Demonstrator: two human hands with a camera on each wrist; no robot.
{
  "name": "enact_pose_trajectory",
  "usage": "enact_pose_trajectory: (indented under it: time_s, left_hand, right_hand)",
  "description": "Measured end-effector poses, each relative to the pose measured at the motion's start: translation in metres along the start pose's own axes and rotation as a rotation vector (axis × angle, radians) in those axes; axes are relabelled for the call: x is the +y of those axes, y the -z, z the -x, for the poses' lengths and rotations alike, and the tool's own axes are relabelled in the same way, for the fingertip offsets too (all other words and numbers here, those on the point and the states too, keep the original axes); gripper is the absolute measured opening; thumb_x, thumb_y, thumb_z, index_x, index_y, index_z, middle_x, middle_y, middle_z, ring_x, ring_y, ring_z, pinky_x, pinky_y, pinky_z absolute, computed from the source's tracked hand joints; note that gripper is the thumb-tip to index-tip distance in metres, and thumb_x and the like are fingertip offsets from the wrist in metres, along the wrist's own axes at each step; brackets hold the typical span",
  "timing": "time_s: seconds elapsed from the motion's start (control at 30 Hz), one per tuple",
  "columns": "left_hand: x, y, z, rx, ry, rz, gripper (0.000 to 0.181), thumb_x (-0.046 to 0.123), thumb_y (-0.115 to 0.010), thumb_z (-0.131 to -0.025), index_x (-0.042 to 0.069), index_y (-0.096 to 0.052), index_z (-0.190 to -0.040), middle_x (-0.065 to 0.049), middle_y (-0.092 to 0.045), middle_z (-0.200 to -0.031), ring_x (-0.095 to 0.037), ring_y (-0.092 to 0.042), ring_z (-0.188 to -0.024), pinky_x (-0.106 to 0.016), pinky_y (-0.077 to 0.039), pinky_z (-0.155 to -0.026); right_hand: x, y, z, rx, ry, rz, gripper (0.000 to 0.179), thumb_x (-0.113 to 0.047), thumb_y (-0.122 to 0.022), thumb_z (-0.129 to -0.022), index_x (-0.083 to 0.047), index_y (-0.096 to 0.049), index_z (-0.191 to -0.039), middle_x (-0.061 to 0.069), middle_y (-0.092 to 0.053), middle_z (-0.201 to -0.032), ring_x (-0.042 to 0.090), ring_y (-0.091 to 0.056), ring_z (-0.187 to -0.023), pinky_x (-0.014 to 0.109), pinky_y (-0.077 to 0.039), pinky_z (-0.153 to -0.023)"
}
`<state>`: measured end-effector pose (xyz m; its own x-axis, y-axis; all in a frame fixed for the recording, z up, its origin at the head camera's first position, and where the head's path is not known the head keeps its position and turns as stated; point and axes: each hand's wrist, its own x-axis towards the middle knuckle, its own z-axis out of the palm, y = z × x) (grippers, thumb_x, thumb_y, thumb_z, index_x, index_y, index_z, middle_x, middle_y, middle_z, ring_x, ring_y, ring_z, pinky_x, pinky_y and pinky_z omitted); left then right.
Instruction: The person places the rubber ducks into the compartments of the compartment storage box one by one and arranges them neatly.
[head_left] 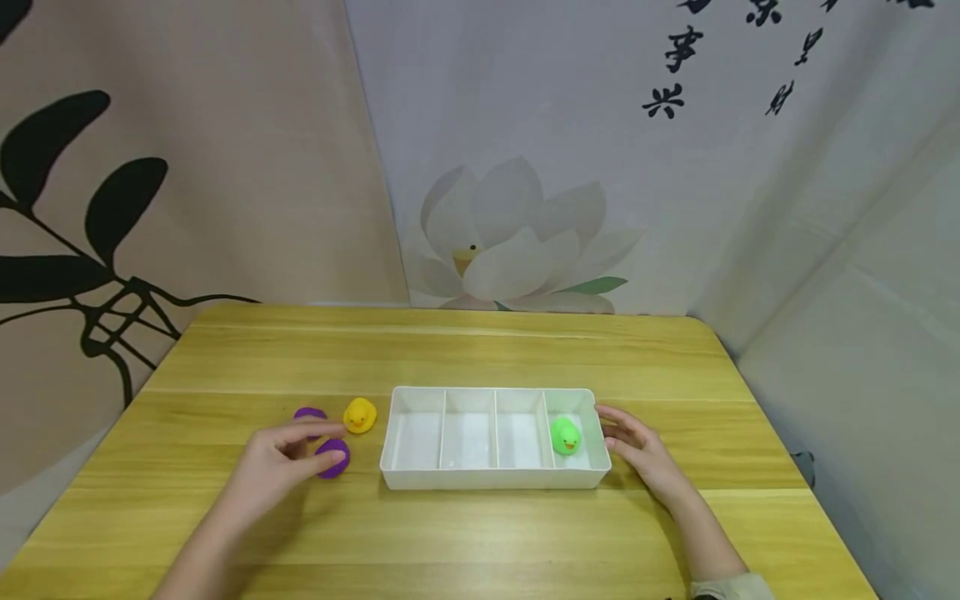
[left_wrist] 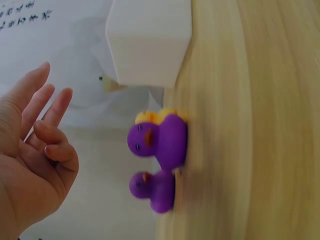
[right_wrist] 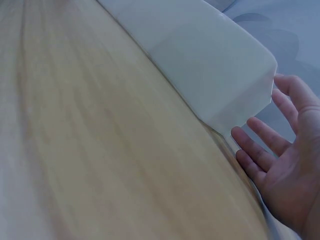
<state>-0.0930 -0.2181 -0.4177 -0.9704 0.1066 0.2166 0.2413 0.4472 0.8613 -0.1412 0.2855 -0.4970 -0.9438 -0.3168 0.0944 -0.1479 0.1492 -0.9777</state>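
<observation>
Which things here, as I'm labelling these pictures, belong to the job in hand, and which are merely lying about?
Probably in the job:
- left hand
- right hand
- white divided tray
- green duck inside it
- yellow duck
- nearer purple duck
- farther purple duck

Probably just there:
- wooden table, as support
- printed backdrop
- dark object beyond the table's right edge, unidentifiable

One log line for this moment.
left hand: near purple ducks, holding nothing; right hand: at right end of tray; green duck: in rightmost compartment; yellow duck: on table

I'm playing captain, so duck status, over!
Left grip empty, near two purple ducks. Right grip at right end of white tray. Green duck in its rightmost compartment. Nothing seen blocking.
</observation>
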Motion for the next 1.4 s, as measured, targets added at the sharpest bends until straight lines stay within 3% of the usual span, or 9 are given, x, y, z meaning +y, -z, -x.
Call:
enact_pose_trajectory:
  time_s: [0.23,0.4,0.53,0.73,0.87,1.23,1.4]
  left_hand:
    - [-0.012,0.011,0.003,-0.022,0.036,-0.034,0.033,0.015,-0.081,-0.076,0.004,-0.072,-0.106,0.000,-0.043,-0.059,-0.011,-0.039,-0.050,-0.028,-0.034,-0.041]
    - [-0.020,0.016,0.003,-0.064,0.019,-0.042,0.035,0.013,-0.081,-0.076,0.002,-0.071,-0.107,0.001,-0.045,-0.059,-0.010,-0.040,-0.051,-0.026,-0.035,-0.041]
    - [-0.028,0.019,0.001,-0.098,0.016,-0.054,0.035,0.013,-0.081,-0.076,0.003,-0.071,-0.109,-0.001,-0.047,-0.063,-0.009,-0.041,-0.051,-0.026,-0.036,-0.041]
    - [-0.041,0.023,0.000,-0.156,0.005,-0.076,0.036,0.014,-0.081,-0.076,0.004,-0.070,-0.109,-0.006,-0.064,-0.090,-0.010,-0.045,-0.057,-0.026,-0.040,-0.046]
    - [-0.048,0.024,-0.002,-0.184,-0.012,-0.089,0.035,0.013,-0.081,-0.076,0.005,-0.070,-0.109,-0.010,-0.065,-0.106,-0.011,-0.048,-0.060,-0.026,-0.043,-0.050]
    - [-0.061,0.025,-0.007,-0.278,0.011,-0.073,0.038,0.012,-0.080,-0.077,0.004,-0.069,-0.112,-0.008,-0.064,-0.099,-0.014,-0.053,-0.066,-0.028,-0.047,-0.055]
    - [-0.064,0.025,-0.010,-0.294,0.024,-0.070,0.038,0.010,-0.079,-0.077,0.002,-0.068,-0.112,-0.010,-0.064,-0.103,-0.013,-0.052,-0.067,-0.027,-0.047,-0.055]
  right_hand:
    - [0.000,0.000,-0.001,-0.007,0.009,-0.015,0.047,-0.008,-0.056,-0.096,0.001,-0.042,-0.140,0.000,-0.048,-0.139,0.013,-0.053,-0.117,0.024,-0.045,-0.092]
    - [-0.001,0.000,-0.002,-0.004,0.008,-0.024,0.048,-0.008,-0.057,-0.096,0.002,-0.041,-0.140,-0.004,-0.048,-0.138,0.012,-0.053,-0.116,0.024,-0.044,-0.092]
    - [-0.001,-0.001,-0.002,-0.001,0.001,-0.013,0.049,-0.010,-0.058,-0.096,0.001,-0.042,-0.140,0.000,-0.047,-0.139,0.012,-0.053,-0.116,0.024,-0.044,-0.092]
    - [-0.001,0.000,-0.002,0.004,-0.008,0.000,0.048,-0.010,-0.058,-0.096,0.000,-0.042,-0.140,0.014,-0.044,-0.142,0.012,-0.054,-0.116,0.024,-0.044,-0.092]
    - [-0.001,0.000,-0.002,0.000,-0.005,0.002,0.048,-0.009,-0.057,-0.096,0.001,-0.042,-0.140,0.017,-0.042,-0.143,0.012,-0.053,-0.116,0.024,-0.044,-0.092]
    - [-0.001,0.000,-0.001,0.002,-0.010,0.006,0.048,-0.010,-0.058,-0.096,0.000,-0.042,-0.141,0.004,-0.046,-0.141,0.010,-0.053,-0.116,0.023,-0.044,-0.092]
    - [-0.002,0.000,0.000,0.001,-0.009,0.001,0.049,-0.010,-0.058,-0.096,0.001,-0.042,-0.141,0.007,-0.045,-0.142,0.011,-0.053,-0.117,0.023,-0.044,-0.092]
